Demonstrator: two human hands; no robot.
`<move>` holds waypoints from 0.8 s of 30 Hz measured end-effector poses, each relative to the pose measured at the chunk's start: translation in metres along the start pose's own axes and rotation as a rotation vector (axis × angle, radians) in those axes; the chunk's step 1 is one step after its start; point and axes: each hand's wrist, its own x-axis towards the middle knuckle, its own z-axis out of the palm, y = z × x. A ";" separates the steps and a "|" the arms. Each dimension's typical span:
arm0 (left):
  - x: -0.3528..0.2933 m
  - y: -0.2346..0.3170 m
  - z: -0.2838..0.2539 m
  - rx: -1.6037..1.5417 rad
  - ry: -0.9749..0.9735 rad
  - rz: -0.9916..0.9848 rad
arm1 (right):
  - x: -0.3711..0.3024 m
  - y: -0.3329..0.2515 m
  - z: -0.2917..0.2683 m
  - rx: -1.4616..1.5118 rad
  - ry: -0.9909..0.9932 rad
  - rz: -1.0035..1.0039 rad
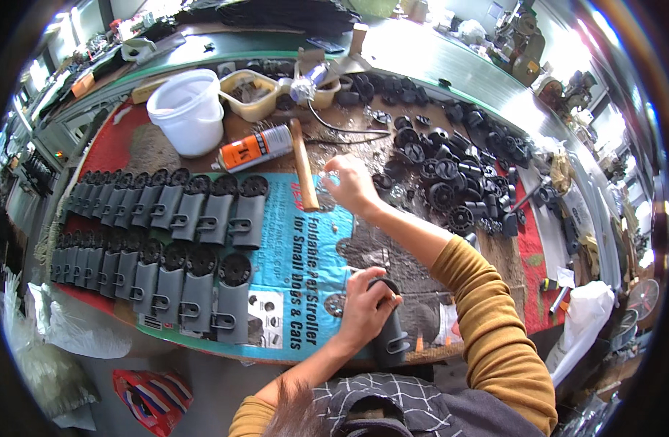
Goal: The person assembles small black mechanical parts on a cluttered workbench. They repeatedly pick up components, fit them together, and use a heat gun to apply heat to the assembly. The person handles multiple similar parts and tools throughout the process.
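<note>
My left hand [365, 309] is wrapped round the upper end of a dark grey plastic part [390, 342], which stands near the table's front edge with its slotted clip end toward me. Farther off, my right hand [351, 185] is at the table's middle with its fingers curled together. Something small, clear and shiny shows at those fingertips, too small to make out. Just left of that hand lies a hammer [304, 164] with a wooden handle. Under both hands spreads a blue printed sheet [276, 306].
Two rows of finished-looking grey parts [187, 207] line the left. Behind them are an orange spray can [256, 148], a white bucket [187, 116] and a yellow tub [250, 98] of small pieces. Black plastic wheels and fittings [451, 175] heap at the right. A screwdriver [560, 298] lies near the right edge.
</note>
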 end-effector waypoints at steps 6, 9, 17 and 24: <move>0.000 0.000 0.000 -0.023 -0.014 -0.040 | 0.092 0.035 -0.022 -0.340 -0.014 0.166; 0.000 -0.001 0.002 -0.059 -0.005 -0.060 | 0.117 0.030 -0.040 -0.205 -0.176 0.307; -0.001 -0.001 -0.001 -0.023 -0.036 -0.048 | 0.078 0.005 -0.081 -0.064 0.000 0.181; 0.001 0.001 -0.002 -0.029 -0.038 -0.059 | -0.013 -0.020 -0.097 -0.072 -0.373 0.001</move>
